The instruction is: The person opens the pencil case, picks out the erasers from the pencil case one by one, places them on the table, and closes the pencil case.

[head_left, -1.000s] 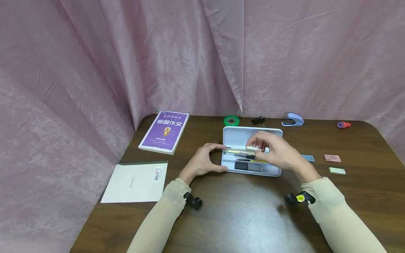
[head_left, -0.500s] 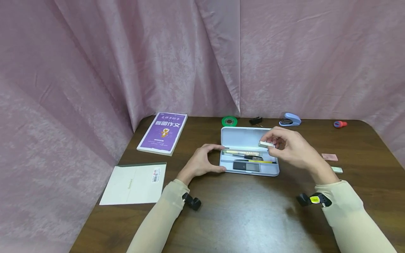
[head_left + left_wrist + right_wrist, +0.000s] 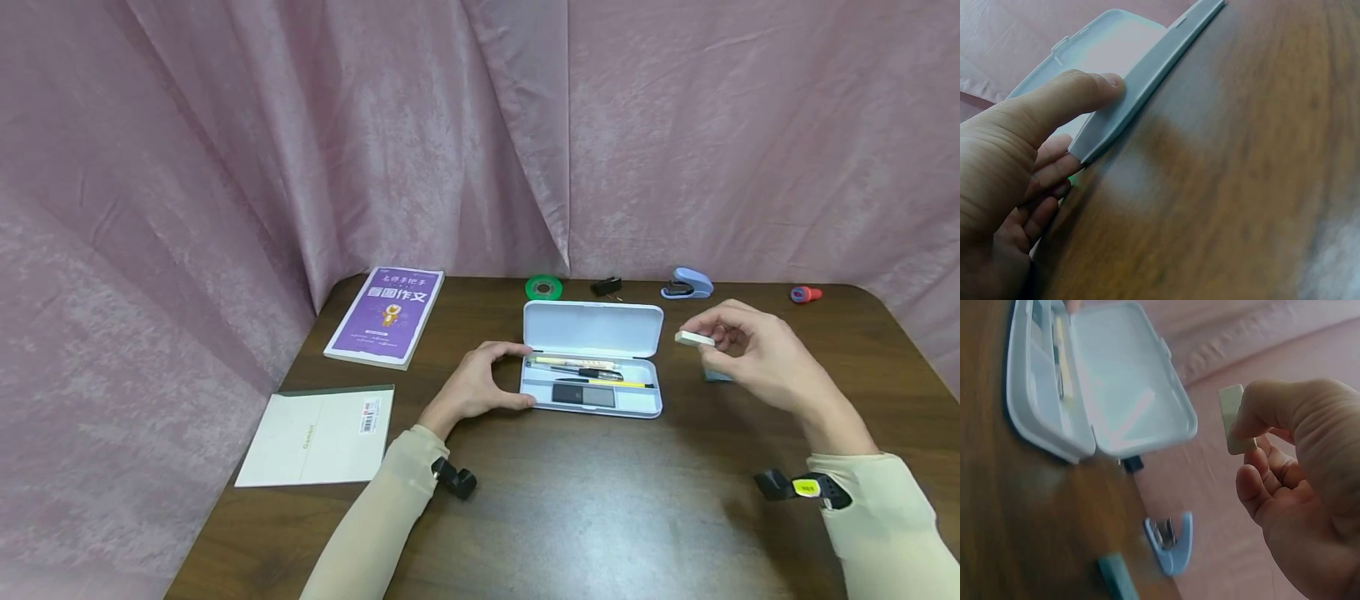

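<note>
An open light-blue pencil case (image 3: 592, 329) lies with its lid raised at the middle of the table. My left hand (image 3: 480, 385) holds its left end, with the thumb (image 3: 1094, 89) on the front wall and fingers round the side. Inside the case are pens (image 3: 577, 363), a yellow pencil (image 3: 615, 383) and a dark grey rectangular piece (image 3: 583, 395). To the right of the case, my right hand (image 3: 768, 358) pinches a small white eraser (image 3: 693, 338) between thumb and fingers, above the table. A blue-green block (image 3: 1117, 578) lies on the table below that hand, partly hidden in the head view.
Behind the case are a green tape roll (image 3: 543, 287), a black clip (image 3: 606, 286) and a blue stapler (image 3: 686, 283). A red-and-blue small item (image 3: 806, 294) sits at the far right. A purple book (image 3: 386, 315) and a white notebook (image 3: 318, 437) lie left.
My right hand has lifted the white eraser from over the pencil case and carried it right, past the case's end. The left hand stays on the case. Pink and pale green blocks are now hidden.
</note>
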Demonstrator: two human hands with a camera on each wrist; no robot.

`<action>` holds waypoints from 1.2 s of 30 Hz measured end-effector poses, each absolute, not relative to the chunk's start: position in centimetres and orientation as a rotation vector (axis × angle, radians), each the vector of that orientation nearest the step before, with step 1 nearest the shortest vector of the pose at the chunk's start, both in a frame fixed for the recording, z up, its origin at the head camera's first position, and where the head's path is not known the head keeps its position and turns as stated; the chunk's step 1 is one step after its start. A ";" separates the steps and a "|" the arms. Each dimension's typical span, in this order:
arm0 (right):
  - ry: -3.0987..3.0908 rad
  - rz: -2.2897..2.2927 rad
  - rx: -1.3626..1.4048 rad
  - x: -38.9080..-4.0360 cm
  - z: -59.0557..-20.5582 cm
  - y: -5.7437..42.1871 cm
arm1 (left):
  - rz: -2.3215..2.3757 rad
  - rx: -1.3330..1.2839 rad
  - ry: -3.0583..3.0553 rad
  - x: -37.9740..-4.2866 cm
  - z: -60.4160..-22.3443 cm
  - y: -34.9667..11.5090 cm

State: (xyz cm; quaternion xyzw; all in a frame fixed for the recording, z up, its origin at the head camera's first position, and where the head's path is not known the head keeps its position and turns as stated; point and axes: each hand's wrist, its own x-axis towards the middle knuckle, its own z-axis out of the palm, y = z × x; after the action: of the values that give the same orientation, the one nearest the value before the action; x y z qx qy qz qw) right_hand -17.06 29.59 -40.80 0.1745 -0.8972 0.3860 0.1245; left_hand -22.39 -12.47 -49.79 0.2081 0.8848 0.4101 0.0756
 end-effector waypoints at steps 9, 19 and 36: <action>-2.662 1.098 0.443 -15.8 -43.1 32.9 | 1.234 0.630 2.657 -22.4 -49.8 -12.5; -2.786 1.016 0.471 -15.4 -45.3 34.8 | 1.211 0.637 2.671 -22.4 -49.9 -12.5; -2.841 0.827 0.499 -15.8 -46.8 34.8 | 1.202 0.638 2.672 -22.5 -49.8 -12.4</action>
State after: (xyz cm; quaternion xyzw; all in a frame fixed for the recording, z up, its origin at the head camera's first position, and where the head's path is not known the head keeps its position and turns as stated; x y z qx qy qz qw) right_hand -15.83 34.83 -46.80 0.1660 -0.9444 0.2748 0.0705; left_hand -22.50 -12.42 -49.76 0.2123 0.8888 0.3998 0.0716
